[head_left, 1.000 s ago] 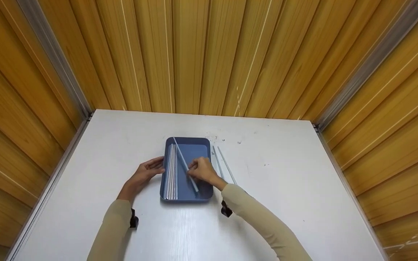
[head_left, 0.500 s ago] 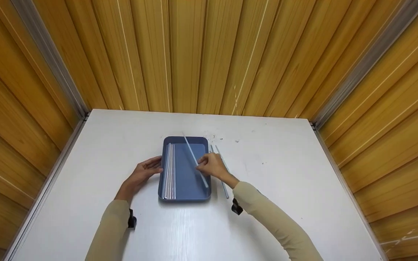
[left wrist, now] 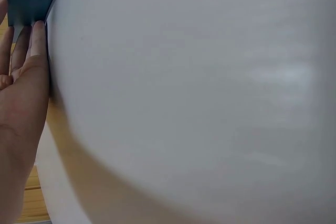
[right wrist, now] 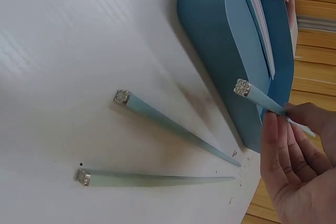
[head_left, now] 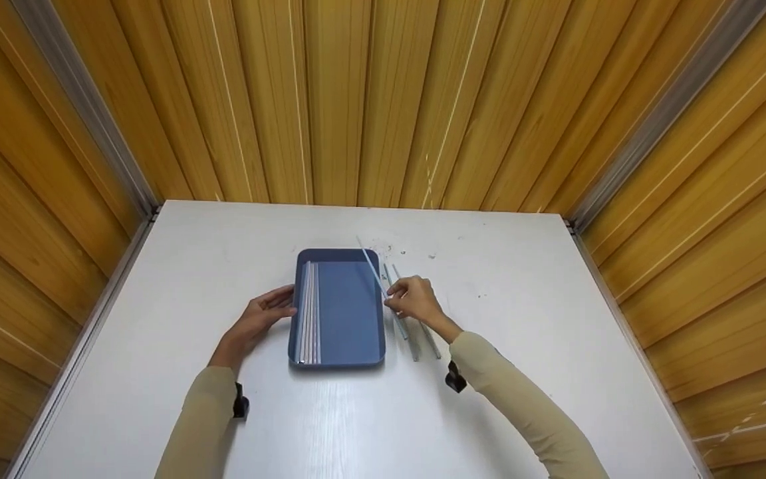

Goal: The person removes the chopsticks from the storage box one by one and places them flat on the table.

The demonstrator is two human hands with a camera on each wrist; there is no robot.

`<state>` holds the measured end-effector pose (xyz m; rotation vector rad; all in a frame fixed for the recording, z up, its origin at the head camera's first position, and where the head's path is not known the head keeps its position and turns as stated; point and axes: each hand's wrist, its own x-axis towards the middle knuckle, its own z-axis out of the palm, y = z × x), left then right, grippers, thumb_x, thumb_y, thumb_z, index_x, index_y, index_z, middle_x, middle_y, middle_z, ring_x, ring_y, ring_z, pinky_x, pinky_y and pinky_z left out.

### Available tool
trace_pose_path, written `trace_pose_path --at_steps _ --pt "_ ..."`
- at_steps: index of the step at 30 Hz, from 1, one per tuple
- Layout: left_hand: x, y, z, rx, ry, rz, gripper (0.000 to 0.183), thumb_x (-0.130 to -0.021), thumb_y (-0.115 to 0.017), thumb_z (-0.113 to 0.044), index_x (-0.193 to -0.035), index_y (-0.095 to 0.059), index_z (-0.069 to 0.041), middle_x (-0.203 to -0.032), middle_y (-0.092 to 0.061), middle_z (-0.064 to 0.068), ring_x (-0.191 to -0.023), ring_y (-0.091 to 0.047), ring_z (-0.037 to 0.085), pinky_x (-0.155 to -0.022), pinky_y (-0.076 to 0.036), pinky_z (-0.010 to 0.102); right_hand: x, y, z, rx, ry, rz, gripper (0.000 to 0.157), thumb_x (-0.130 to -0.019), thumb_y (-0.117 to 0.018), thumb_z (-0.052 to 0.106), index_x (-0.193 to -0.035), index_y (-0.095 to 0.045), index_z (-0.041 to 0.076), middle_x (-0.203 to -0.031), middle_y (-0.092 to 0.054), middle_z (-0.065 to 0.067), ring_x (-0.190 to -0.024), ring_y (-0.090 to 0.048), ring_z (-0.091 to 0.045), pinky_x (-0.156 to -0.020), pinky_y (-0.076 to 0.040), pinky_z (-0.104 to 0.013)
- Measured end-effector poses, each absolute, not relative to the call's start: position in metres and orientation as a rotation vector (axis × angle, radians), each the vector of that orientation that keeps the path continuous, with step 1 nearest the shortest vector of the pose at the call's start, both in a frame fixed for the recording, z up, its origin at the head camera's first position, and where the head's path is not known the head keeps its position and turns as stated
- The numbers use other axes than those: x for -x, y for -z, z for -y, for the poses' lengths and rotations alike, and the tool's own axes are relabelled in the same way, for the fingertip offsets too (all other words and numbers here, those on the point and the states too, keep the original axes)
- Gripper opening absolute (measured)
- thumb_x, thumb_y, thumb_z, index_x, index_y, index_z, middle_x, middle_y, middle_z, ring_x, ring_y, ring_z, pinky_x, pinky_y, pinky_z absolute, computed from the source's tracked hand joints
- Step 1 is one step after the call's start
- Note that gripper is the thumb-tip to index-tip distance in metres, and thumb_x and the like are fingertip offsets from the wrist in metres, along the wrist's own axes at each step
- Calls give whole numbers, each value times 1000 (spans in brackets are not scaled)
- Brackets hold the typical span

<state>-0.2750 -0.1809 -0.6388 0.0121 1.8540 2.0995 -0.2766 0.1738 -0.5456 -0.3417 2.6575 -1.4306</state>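
My right hand [head_left: 416, 299] pinches a pale blue-green chopstick [right wrist: 262, 99] with a silver patterned end. It is raised over the right rim of the blue tray [head_left: 350, 319], tilted with its thin end pointing away. Two similar chopsticks lie on the table under and beside that hand: one chopstick [right wrist: 173, 124] nearer the tray, the other chopstick [right wrist: 142, 178] farther out. Inside the tray, several pinkish-white and pale blue chopsticks [head_left: 310, 313] lie side by side along the left wall. My left hand [head_left: 260, 322] rests against the tray's left side, its fingers straight in the left wrist view.
The white table [head_left: 330, 426] carries the tray near its middle. Small dark specks [head_left: 403, 252] dot the surface behind the tray. Yellow wood-look panels [head_left: 336, 100] with metal corner posts [head_left: 87, 100] enclose the table at the back and sides.
My right hand has lifted the chopstick from over the tray's middle and carried it right, to above the right rim. My left hand stays at the tray's left side.
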Motion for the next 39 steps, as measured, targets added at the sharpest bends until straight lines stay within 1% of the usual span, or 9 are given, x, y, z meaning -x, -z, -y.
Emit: trace_pose_path --at_steps 4,9,13,18,22,26,32,34,39 --pt "275 639 182 -16 -2100 -1854 71 -92 -75 -6 -155 -42 -5 -163 -40 15 -154 -35 28 -112 -47 23 277 546 -184 333 1414 -2685 12 -84 -78 0 -93 -76 -7 -77 -74 -19 -61 -75 -27 -51 -61 -28" --pt "273 638 182 -40 -2087 -1855 70 -94 -72 -5 -156 -41 -5 -163 -39 14 -154 -34 28 -113 -46 23 275 551 -198 307 1412 -2722 11 -82 -79 1 -91 -77 -4 -76 -75 -17 -57 -73 -23 -51 -61 -28" --pt "272 638 180 -18 -2096 -1858 70 -92 -74 -5 -155 -42 -5 -163 -40 15 -154 -35 28 -116 -45 26 273 553 -212 306 1418 -2739 11 -82 -79 0 -92 -77 -5 -78 -75 -19 -58 -72 -21 -51 -61 -28" --pt "272 638 180 6 -2112 -1842 70 -92 -74 -5 -154 -44 -5 -162 -42 15 -154 -35 28 -119 -41 30 270 558 -233 259 1414 -2763 12 -83 -79 0 -93 -77 -4 -77 -75 -18 -58 -70 -17 -51 -60 -25" --pt "273 638 181 -14 -2108 -1840 69 -92 -74 -6 -155 -43 -6 -162 -41 15 -154 -35 28 -118 -42 29 269 563 -250 196 1412 -2787 10 -82 -80 0 -92 -77 -4 -76 -74 -16 -57 -68 -15 -50 -60 -25" --pt "273 637 181 -25 -2100 -1847 70 -93 -74 -6 -155 -43 -5 -162 -42 15 -153 -36 28 -116 -44 28 266 568 -264 137 1404 -2803 10 -82 -81 0 -91 -78 -3 -75 -74 -16 -57 -69 -17 -51 -61 -28" --pt "273 636 181 -13 -2102 -1844 70 -92 -74 -5 -155 -42 -4 -162 -41 16 -153 -35 29 -112 -47 24 261 577 -277 78 1395 -2807 11 -82 -80 -1 -92 -77 -6 -75 -73 -15 -55 -68 -18 -49 -59 -25" --pt "273 635 181 -10 -2105 -1841 70 -92 -74 -5 -154 -43 -4 -162 -42 16 -153 -36 29 -114 -46 25 259 581 -280 89 1408 -2808 12 -82 -78 -1 -92 -76 -7 -73 -72 -13 -54 -67 -16 -49 -58 -24" --pt "272 637 180 -7 -2109 -1841 69 -93 -73 -5 -155 -43 -5 -162 -42 14 -154 -36 28 -122 -38 34 257 590 -284 114 1400 -2833 13 -80 -77 -1 -90 -76 -9 -70 -71 -9 -55 -62 -10 -48 -52 -19"
